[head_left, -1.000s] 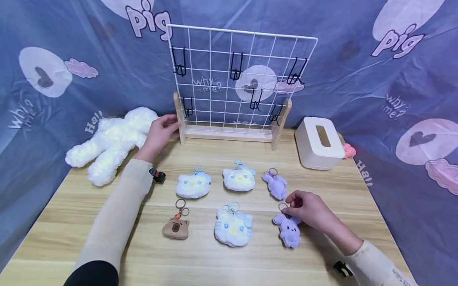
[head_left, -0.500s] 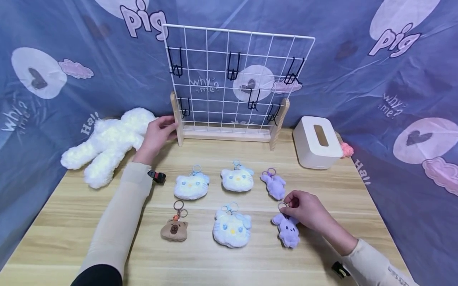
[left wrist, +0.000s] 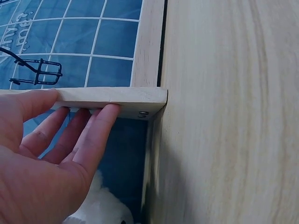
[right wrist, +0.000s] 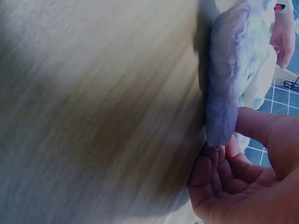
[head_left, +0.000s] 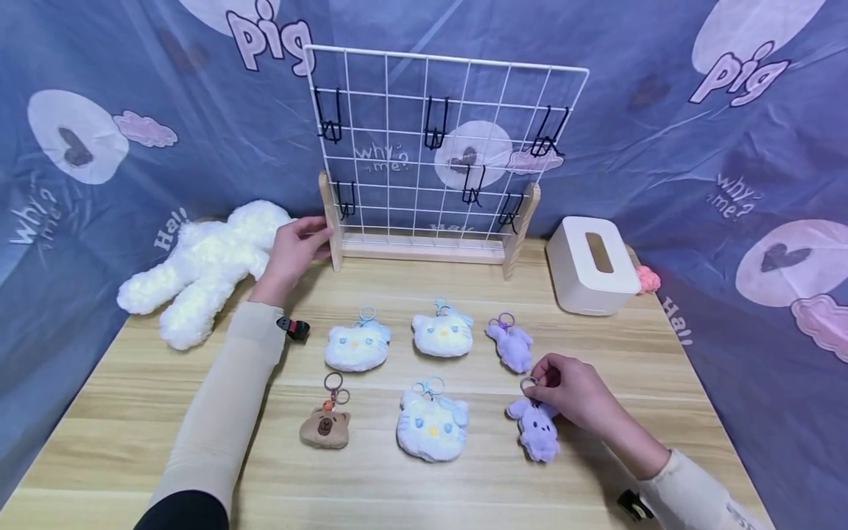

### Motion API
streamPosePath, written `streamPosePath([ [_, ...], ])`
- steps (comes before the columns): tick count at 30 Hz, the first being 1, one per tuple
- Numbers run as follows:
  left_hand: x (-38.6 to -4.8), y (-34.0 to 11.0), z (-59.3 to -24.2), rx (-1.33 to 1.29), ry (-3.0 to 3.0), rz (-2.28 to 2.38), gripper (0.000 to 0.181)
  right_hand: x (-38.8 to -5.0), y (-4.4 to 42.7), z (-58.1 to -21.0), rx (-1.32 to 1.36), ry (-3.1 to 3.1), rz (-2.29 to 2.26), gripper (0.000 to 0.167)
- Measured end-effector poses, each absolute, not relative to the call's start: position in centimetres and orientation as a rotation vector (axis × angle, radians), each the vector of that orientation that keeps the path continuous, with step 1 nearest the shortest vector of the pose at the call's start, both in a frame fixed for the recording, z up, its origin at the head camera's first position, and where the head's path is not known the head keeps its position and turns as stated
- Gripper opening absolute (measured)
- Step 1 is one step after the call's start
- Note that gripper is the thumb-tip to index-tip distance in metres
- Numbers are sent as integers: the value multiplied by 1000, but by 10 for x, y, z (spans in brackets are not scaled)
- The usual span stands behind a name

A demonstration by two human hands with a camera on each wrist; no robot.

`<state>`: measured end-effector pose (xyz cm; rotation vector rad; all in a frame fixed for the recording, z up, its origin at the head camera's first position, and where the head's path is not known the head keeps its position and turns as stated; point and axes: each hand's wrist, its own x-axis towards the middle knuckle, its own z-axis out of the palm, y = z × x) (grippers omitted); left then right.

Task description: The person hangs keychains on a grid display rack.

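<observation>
My left hand (head_left: 294, 254) holds the left wooden upright (left wrist: 117, 95) of a white wire grid rack (head_left: 424, 241), thumb on its front edge and fingertips against its outer face. At the lower right my right hand (head_left: 576, 390) pinches the ring end of a purple plush keychain (head_left: 538, 433), which lies on the table. In the right wrist view the purple plush (right wrist: 229, 70) hides part of the fingertips. Just above it lies a second purple plush keychain (head_left: 513, 348). White cat-face keychains (head_left: 432, 427) and a brown bear-face keychain (head_left: 324, 428) lie to the left.
Several black wire hooks (head_left: 435, 134) hang on the grid. A white fluffy plush (head_left: 212, 258) lies at the left behind my left forearm. A white tissue box (head_left: 589, 269) stands at the back right, with a pink object (head_left: 648, 279) beside it. Patterned blue cloth surrounds the table.
The head view has shifted slightly. Both hands keep their places, and the keychains have not visibly moved on the table.
</observation>
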<state>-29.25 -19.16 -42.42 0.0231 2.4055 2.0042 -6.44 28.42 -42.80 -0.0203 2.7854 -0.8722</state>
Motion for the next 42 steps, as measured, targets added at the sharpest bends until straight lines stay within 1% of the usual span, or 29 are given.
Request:
streamPosePath([
  [5,-292,-192,-424,26,2392,2037,42,-64,286,-428,-34,2799,-887,25],
  [12,-291,-193,-426,20,2394,2042,42,-63,287,-429,0,2748,-920,18],
  [24,-290,-192,-428,32,2393,2053,41,-61,294,-423,-27,2667,-1048,10],
  [33,-289,-191,-428,25,2383,2055,41,-59,298,-415,-11,2708,-1096,9],
  [39,-289,-191,-427,25,2396,2035,42,-55,297,-408,6,2736,-1128,13],
  [42,-290,-191,-428,36,2401,2032,43,-54,297,-403,6,2753,-1141,12],
])
